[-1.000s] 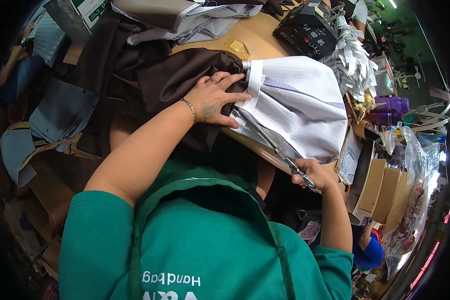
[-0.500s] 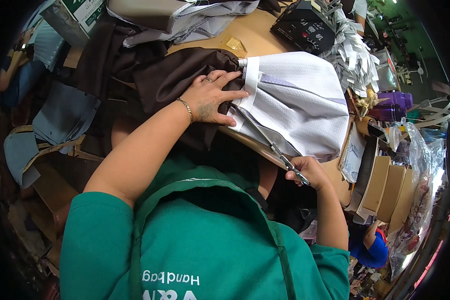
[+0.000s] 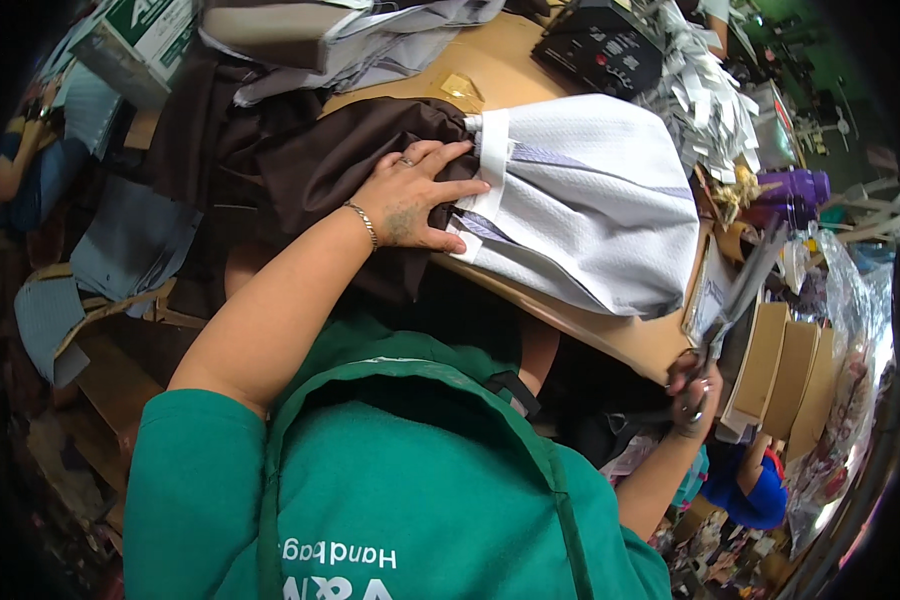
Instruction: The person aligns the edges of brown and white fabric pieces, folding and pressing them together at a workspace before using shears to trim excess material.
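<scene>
Now my left hand [image 3: 415, 197] lies flat, fingers spread, on the brown cloth [image 3: 340, 160] where it meets the white fabric [image 3: 600, 200] on the wooden table [image 3: 610, 335]. Farther right, my right hand [image 3: 692, 390] grips the scissors [image 3: 735, 300], blades raised past the table edge.

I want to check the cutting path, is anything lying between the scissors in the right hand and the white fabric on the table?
Nothing visible does. The scissors in the right hand are off the table edge, apart from the white fabric, with only bare tabletop between. The left hand rests on the fabric's far end.
</scene>
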Demonstrator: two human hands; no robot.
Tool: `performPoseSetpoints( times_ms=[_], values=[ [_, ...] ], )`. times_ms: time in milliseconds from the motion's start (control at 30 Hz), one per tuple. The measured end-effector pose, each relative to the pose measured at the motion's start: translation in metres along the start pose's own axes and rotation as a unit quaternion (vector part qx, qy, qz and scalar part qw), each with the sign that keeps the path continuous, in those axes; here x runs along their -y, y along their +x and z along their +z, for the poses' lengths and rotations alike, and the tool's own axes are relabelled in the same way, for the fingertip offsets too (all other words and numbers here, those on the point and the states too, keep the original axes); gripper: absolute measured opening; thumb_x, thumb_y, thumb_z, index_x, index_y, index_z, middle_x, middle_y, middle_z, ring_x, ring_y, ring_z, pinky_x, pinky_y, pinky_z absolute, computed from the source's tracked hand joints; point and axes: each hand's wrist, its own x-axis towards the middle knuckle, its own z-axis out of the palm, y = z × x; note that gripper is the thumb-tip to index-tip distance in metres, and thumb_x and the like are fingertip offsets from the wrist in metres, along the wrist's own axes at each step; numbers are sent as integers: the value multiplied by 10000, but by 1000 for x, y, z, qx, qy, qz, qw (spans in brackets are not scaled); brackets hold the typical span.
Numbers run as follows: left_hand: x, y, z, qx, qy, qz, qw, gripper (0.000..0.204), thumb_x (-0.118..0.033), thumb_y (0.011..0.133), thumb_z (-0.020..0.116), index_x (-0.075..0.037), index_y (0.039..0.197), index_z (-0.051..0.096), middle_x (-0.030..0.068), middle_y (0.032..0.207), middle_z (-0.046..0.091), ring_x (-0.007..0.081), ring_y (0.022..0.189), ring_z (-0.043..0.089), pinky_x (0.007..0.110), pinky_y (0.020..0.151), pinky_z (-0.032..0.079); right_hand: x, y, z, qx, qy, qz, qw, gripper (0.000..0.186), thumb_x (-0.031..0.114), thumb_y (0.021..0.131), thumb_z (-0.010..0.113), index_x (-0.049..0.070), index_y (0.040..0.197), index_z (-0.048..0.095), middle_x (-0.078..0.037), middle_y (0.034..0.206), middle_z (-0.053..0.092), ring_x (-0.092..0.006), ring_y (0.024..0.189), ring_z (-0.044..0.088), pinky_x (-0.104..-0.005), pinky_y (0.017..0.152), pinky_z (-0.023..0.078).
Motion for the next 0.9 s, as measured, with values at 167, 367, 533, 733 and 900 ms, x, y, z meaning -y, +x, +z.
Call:
performPoseSetpoints(
  times_ms=[167, 367, 533, 733, 900],
  values=[
    [-2, 4, -2, 2, 13, 7, 1000, 734, -543, 603, 717, -353, 1272, 483, 73, 1426, 265, 316, 1299, 251, 547, 1007, 269, -40, 8, -90, -222, -369, 192, 882, 334, 316, 766, 701, -7, 809, 629, -23, 562, 537, -125, 468, 493, -274, 458, 397],
    [-8, -1, -1, 8, -1, -3, 1000, 724, -529, 626, 716, -352, 1285, 473, 92, 1441, 243, 325, 1323, 222, 556, 1010, 265, -91, 38, -116, -259, -581, 142, 759, 274, 242, 700, 697, 24, 866, 678, -141, 707, 632, -334, 657, 587, -389, 687, 480],
    [-8, -6, -3, 16, 5, -18, 1000, 730, -554, 630, 703, -367, 1292, 456, 114, 1444, 220, 314, 1327, 220, 559, 1012, 270, -55, 48, -66, -336, -708, -2, 621, 281, 165, 709, 667, 4, 939, 648, -174, 870, 627, -328, 823, 599, -381, 739, 471],
    [-8, -1, -6, 51, 43, -7, 998, 772, -575, 614, 701, -394, 1312, 424, 141, 1454, 170, 349, 1339, 168, 589, 1017, 232, 11, 46, 189, 23, -432, -379, 818, 208, 5, 710, 589, 51, 909, 629, -85, 841, 586, -274, 812, 559, -371, 751, 426],
    [-2, 2, -3, 40, 39, 5, 998, 812, -595, 618, 692, -433, 1340, 357, 147, 1455, 163, 357, 1334, 164, 615, 1009, 229, 6, 64, 259, 118, -384, -357, 843, 206, 64, 672, 614, 61, 877, 638, -80, 830, 572, -247, 810, 548, -362, 710, 441]
  ],
)
